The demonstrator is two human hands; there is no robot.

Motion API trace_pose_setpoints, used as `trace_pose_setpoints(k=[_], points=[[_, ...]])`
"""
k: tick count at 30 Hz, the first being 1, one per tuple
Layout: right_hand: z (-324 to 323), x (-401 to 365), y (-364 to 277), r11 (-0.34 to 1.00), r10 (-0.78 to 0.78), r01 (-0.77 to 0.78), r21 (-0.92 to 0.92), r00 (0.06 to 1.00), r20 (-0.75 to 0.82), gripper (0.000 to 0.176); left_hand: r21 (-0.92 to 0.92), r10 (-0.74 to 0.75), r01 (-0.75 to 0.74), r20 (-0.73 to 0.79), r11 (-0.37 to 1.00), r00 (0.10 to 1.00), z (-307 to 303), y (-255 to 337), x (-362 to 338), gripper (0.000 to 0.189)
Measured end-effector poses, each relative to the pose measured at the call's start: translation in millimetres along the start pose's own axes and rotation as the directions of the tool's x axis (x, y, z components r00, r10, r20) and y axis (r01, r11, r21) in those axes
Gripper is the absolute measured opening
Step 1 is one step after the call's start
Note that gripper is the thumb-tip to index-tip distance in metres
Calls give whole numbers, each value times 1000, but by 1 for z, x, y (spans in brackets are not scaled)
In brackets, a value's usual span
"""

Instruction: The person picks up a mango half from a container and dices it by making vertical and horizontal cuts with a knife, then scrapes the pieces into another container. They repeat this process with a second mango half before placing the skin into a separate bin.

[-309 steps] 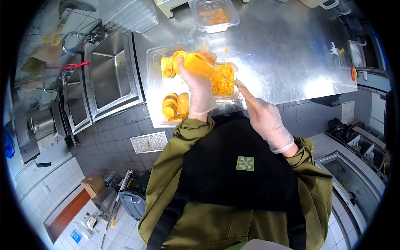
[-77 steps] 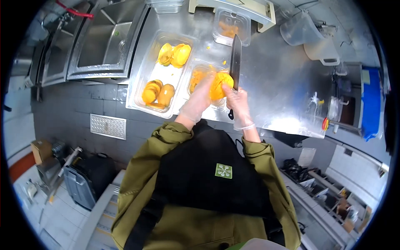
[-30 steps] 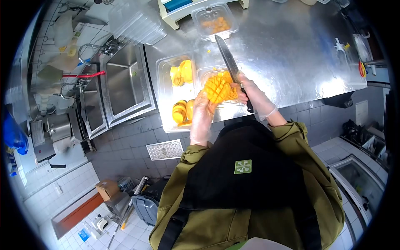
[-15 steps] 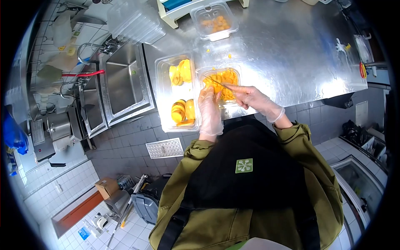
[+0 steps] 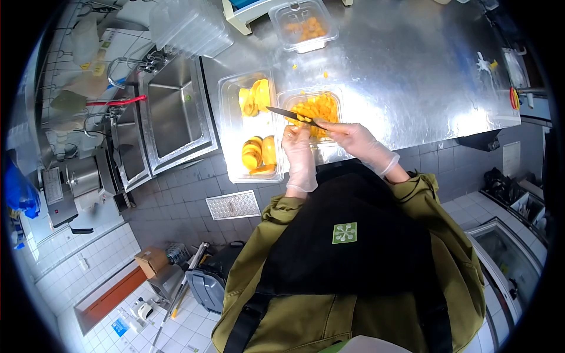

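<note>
My right hand, in a clear glove, grips a knife whose dark blade points left over a clear tub of diced orange-yellow mango. Just under the blade, my gloved left hand is closed on a piece of mango, mostly hidden by the fingers. Small cut bits show along the blade. To the left stands a long clear container with peeled mango pieces grouped at both its ends.
Another clear tub with orange cubes stands farther back on the steel table. Stacked clear containers are at the back left, beside a steel sink. Small fruit scraps lie on the table.
The knife has turned so that its blade shows broader and reaches farther left. My left hand has curled more tightly beneath it.
</note>
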State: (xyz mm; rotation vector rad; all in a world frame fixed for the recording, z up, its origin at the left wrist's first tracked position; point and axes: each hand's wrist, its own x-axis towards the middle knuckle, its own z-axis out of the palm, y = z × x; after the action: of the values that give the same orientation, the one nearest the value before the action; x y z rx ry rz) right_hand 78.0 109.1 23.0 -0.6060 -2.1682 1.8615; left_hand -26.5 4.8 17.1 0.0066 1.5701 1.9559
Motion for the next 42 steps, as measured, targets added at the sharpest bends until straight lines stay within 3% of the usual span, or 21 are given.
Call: trace_pose_setpoints(k=[5,8,11,12,15,17,22,25,30,31,32,35,36,39,42], points=[[14,1,4,917,-41,2,-400,995,-90,33,33,85,-85,4,996,996,-1,-12,-2,8],[14,6,-10,871,101,-121,-477,993,-68,34,28,87,-88,27,996,996,-5,-19,-3,8],[10,14,-6,905,164,-181,-384,983,-78,34,20,21,-21,29,1000,999,-11,-19,-7,10],[11,16,19,991,107,-112,-69,992,-74,34,19,-18,18,5,1000,1000,-8,-11,-8,12],[-2,9,1,985,165,-166,41,986,28,32,-53,-89,88,-16,995,996,-6,2,-6,14],[-4,-2,-2,966,251,-255,37,964,84,33,-95,-108,108,5,990,994,-13,-3,-2,14],[-4,-11,7,985,168,-171,37,982,87,34,-93,-112,115,42,989,993,-17,-12,4,16],[-2,-10,12,965,224,-212,-157,973,62,36,-71,-128,133,62,989,990,-19,-19,6,16],[3,-1,3,901,170,-147,-409,985,20,41,-64,-156,157,26,985,987,-18,-27,-4,16],[6,0,3,877,172,-144,-458,985,20,42,-67,-158,159,13,985,987,-16,-26,-7,16],[12,-1,8,847,71,-68,-527,997,-16,44,-62,-137,138,22,989,990,-18,-27,-8,16],[23,8,-3,698,111,-92,-711,994,-20,46,-58,-68,72,72,996,995,-20,-29,-10,16],[27,11,2,687,17,-55,-724,998,-60,46,-55,-62,67,90,996,994,-22,-30,-10,15],[25,21,-2,658,184,-145,-739,983,-28,46,7,-77,77,41,997,996,-19,-25,-13,12],[12,23,7,885,115,-109,-453,993,-14,42,-62,-112,116,56,991,992,-26,-26,-12,9]])
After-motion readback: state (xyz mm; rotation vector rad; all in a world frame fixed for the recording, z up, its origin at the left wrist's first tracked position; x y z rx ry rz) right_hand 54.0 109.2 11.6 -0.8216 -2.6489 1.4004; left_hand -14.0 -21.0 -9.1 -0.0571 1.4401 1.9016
